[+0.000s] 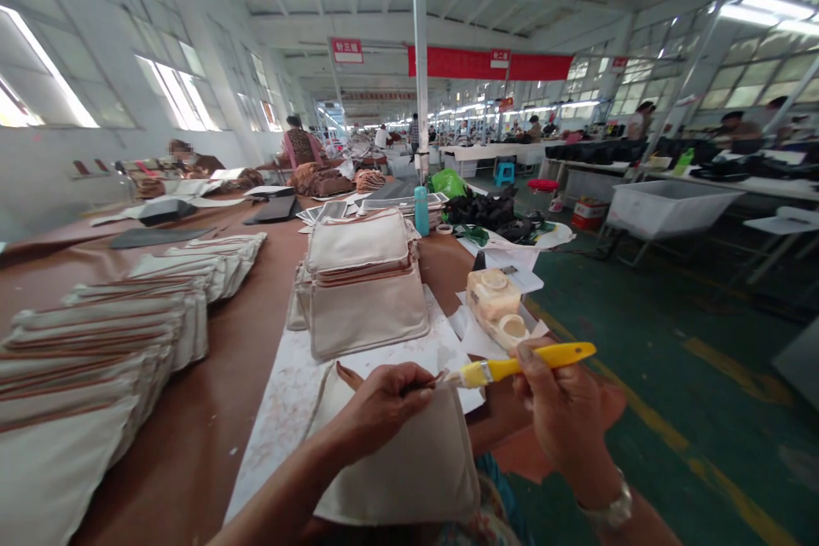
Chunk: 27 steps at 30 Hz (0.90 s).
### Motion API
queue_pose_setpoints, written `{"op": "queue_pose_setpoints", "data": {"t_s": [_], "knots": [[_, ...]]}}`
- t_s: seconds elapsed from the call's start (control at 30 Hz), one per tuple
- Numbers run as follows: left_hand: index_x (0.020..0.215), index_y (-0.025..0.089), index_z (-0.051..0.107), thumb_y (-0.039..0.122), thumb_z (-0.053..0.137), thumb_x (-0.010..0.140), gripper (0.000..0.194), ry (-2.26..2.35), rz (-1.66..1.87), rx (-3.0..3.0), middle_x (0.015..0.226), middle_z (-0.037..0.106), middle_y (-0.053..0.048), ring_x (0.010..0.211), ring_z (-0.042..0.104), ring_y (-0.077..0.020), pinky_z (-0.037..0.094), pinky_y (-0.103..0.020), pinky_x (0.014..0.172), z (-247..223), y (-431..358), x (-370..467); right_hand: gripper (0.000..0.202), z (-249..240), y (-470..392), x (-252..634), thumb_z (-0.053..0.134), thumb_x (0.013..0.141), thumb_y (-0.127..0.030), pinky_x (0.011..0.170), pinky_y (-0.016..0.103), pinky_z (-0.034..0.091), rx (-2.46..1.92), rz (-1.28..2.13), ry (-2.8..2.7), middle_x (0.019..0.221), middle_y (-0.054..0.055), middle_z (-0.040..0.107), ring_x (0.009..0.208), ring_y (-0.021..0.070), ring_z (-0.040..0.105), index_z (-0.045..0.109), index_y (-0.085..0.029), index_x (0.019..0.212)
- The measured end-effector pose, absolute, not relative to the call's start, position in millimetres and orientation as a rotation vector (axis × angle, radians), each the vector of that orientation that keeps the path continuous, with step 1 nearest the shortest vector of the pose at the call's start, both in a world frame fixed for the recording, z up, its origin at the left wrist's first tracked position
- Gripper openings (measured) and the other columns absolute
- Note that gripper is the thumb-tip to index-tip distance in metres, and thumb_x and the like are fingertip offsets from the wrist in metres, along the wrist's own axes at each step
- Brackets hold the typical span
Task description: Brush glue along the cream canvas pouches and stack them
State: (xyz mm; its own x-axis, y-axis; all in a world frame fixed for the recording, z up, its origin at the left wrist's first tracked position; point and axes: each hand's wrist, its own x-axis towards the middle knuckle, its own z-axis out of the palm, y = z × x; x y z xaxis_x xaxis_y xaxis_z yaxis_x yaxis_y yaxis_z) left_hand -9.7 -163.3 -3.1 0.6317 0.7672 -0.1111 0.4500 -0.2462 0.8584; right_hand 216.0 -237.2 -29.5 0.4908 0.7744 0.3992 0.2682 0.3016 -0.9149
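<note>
My right hand [556, 401] grips a yellow-handled brush [525, 364], its bristles pointing left and touching the brown edge by my left fingertips. Closed in a pinch, my left hand [390, 401] holds the brown edge of a pale panel [403, 465] that lies in front of me. Just beyond the brush stands a pale, glue-smeared container [494, 299] with a round opening. A stack of similar pale panels [368, 311] sits behind my left hand on white paper [269, 418].
Overlapping rows of pale panels [153, 333] cover the left of the brown table [205, 409]. A turquoise bottle [421, 212] and black scraps [496, 213] are further back. Several people are in the background. A white bin [671, 209] stands at right.
</note>
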Motion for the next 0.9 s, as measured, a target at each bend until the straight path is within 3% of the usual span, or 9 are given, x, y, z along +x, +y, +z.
{"op": "queue_pose_setpoints", "data": {"t_s": [0.23, 0.53, 0.63, 0.73, 0.9], "knots": [[0.087, 0.017, 0.068, 0.023, 0.058, 0.089, 0.011, 0.953, 0.562, 2.276, 0.081, 0.068, -0.001, 0.076, 0.06, -0.0141, 0.041, -0.023, 0.071, -14, -183, -17, 0.044, -24, -240, 224, 0.065, 0.09, -0.06, 0.043, 0.023, 0.039, -1.263, 0.442, -0.937, 0.062, 0.002, 0.057, 0.051, 0.0169, 0.052, 0.064, -0.016, 0.09], [0.086, 0.018, 0.063, 0.029, 0.052, 0.099, 0.02, 0.769, 0.645, 2.918, 0.078, 0.067, -0.003, 0.07, 0.059, -0.0151, 0.04, -0.027, 0.063, -16, -197, -22, 0.035, 10, -256, 223, 0.063, 0.096, -0.049, 0.045, 0.02, 0.036, -1.171, 0.744, -1.293, 0.06, -0.001, 0.052, 0.051, 0.0127, 0.047, 0.064, -0.016, 0.084], [0.085, 0.019, 0.062, 0.03, 0.05, 0.1, 0.023, 0.719, 0.621, 3.003, 0.076, 0.066, -0.002, 0.068, 0.057, -0.0146, 0.038, -0.027, 0.062, -14, -197, -22, 0.033, 21, -256, 228, 0.062, 0.096, -0.047, 0.045, 0.02, 0.035, -1.191, 0.653, -1.344, 0.06, -0.002, 0.05, 0.051, 0.0119, 0.045, 0.063, -0.017, 0.082], [0.087, 0.019, 0.062, 0.029, 0.047, 0.102, 0.024, 0.669, 0.635, 3.071, 0.076, 0.065, -0.002, 0.067, 0.056, -0.0145, 0.037, -0.028, 0.062, -14, -197, -23, 0.034, 22, -254, 227, 0.06, 0.098, -0.047, 0.048, 0.02, 0.038, -1.209, 0.522, -1.309, 0.061, -0.002, 0.052, 0.054, 0.0129, 0.047, 0.063, -0.017, 0.082], [0.087, 0.019, 0.062, 0.03, 0.046, 0.102, 0.024, 0.689, 0.537, 3.114, 0.077, 0.065, -0.003, 0.066, 0.054, -0.0149, 0.035, -0.029, 0.061, -13, -197, -27, 0.036, 11, -255, 216, 0.06, 0.097, -0.051, 0.052, 0.023, 0.043, -1.167, 0.743, -1.406, 0.069, 0.001, 0.057, 0.059, 0.0154, 0.051, 0.064, -0.017, 0.087]]}}
